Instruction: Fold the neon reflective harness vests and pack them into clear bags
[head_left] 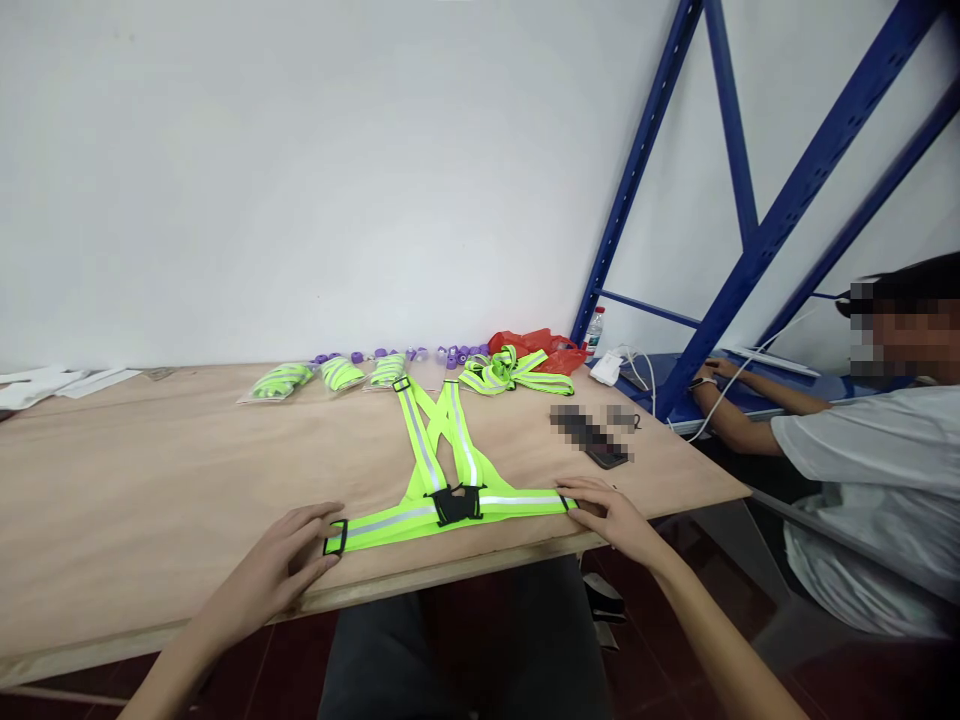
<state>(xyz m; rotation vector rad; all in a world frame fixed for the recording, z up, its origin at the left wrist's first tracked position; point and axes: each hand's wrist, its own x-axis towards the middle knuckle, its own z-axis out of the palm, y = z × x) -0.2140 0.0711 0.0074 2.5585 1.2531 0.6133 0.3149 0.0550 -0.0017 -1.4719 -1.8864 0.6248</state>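
A fluorescent yellow-green reflective vest [390, 521] made of elastic straps lies spread on the wooden table near its front edge. Silver stripes run along its straps, and a black joining piece [457, 505] sits at its middle. My left hand [289, 553] holds the left end of the waist strap, thumb and fingers on either side of a black slide buckle [336, 538]. At the opposite end my right hand [615, 518] has its fingers closed over the strap beside another black buckle [565, 501]. The two shoulder straps cross and reach toward the wall.
Behind the vest lie several bagged yellow-green bundles [281, 381], a loose heap of reflective straps [517, 372], purple rolls [459, 355] and a red plastic bag [544, 350]. A phone [609, 455] rests at right. Blue rack posts [720, 300] and a seated person [877, 450] are beyond.
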